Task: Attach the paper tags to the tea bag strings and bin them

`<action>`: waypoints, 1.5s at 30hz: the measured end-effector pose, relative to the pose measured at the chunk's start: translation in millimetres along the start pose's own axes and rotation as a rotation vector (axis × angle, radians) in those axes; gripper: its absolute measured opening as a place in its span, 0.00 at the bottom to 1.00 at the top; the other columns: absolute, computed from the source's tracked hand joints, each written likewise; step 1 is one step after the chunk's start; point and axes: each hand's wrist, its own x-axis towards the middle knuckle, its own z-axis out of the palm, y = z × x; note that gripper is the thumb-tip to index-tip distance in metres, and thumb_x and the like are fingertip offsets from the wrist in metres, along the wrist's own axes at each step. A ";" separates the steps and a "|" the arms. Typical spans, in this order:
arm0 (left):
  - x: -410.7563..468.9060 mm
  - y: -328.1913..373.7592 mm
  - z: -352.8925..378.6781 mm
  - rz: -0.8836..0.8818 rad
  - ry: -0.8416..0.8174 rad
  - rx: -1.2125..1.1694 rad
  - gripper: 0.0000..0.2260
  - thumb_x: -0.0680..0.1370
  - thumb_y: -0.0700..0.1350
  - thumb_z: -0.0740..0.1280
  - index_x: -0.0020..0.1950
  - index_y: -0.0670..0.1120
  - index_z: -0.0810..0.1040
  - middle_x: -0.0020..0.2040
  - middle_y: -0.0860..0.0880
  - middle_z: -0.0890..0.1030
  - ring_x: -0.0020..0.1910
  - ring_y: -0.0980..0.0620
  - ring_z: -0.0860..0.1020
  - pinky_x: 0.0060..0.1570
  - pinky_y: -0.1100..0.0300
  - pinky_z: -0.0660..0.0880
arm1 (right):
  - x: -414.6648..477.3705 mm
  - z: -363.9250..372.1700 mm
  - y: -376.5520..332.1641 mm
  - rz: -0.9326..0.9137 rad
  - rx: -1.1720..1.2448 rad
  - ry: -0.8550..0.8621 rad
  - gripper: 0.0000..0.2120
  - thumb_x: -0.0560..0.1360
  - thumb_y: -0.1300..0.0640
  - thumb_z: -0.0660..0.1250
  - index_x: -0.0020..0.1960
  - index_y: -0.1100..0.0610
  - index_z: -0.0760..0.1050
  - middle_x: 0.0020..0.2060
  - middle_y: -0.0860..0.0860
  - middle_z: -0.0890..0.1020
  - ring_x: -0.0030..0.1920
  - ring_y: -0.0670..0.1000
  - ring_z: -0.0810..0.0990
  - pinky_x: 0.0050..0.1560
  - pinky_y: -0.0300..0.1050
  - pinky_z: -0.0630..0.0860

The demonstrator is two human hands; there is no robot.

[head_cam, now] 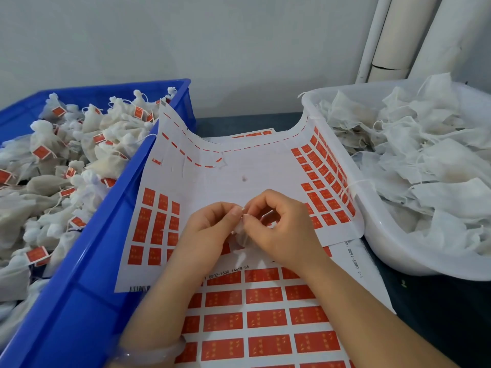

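My left hand (210, 229) and my right hand (279, 229) meet over the middle of a sticker sheet (239, 179). Between their fingertips they pinch a small white tea bag (241, 236); most of it is hidden by my fingers. A bit of red tag (269, 216) shows inside my right hand's curled fingers. The sheet carries rows of red paper tags (156, 224) at its left and right sides, and its middle is bare backing. Its ends curl up against the two bins.
A blue crate (87, 261) on the left holds several tagged tea bags (42, 152). A white tub (385, 235) on the right holds untagged white bags (430, 160). Another full sheet of red tags (265, 317) lies under my forearms. White pipes (393, 35) stand at the back right.
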 end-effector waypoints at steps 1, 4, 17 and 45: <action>-0.6 0.6 0.6 0.020 0.009 0.028 0.11 0.78 0.47 0.61 0.41 0.51 0.81 0.36 0.51 0.83 0.36 0.55 0.82 0.34 0.68 0.77 | -0.3 0.1 -0.4 -0.004 0.012 0.001 0.03 0.68 0.53 0.65 0.37 0.47 0.72 0.34 0.43 0.79 0.38 0.41 0.78 0.35 0.29 0.75; -1.0 1.8 2.5 0.052 0.033 0.074 0.09 0.79 0.47 0.61 0.43 0.51 0.80 0.35 0.53 0.82 0.34 0.58 0.80 0.33 0.71 0.75 | -0.3 -0.7 -0.2 -0.001 0.022 0.014 0.05 0.69 0.55 0.63 0.37 0.45 0.70 0.33 0.41 0.77 0.39 0.40 0.77 0.35 0.28 0.74; -1.2 2.1 1.4 0.153 0.086 0.015 0.05 0.70 0.41 0.72 0.42 0.51 0.81 0.41 0.57 0.84 0.39 0.56 0.83 0.34 0.69 0.77 | -1.9 6.9 4.1 0.031 0.001 -0.076 0.05 0.79 0.52 0.56 0.46 0.42 0.63 0.44 0.41 0.75 0.45 0.40 0.78 0.42 0.27 0.75; -0.4 5.9 -5.5 0.227 0.067 0.030 0.16 0.69 0.33 0.72 0.49 0.52 0.77 0.43 0.57 0.83 0.41 0.56 0.83 0.34 0.69 0.76 | 5.4 -4.4 1.4 0.101 0.074 -0.072 0.04 0.78 0.56 0.61 0.45 0.48 0.69 0.41 0.42 0.75 0.43 0.41 0.76 0.39 0.30 0.72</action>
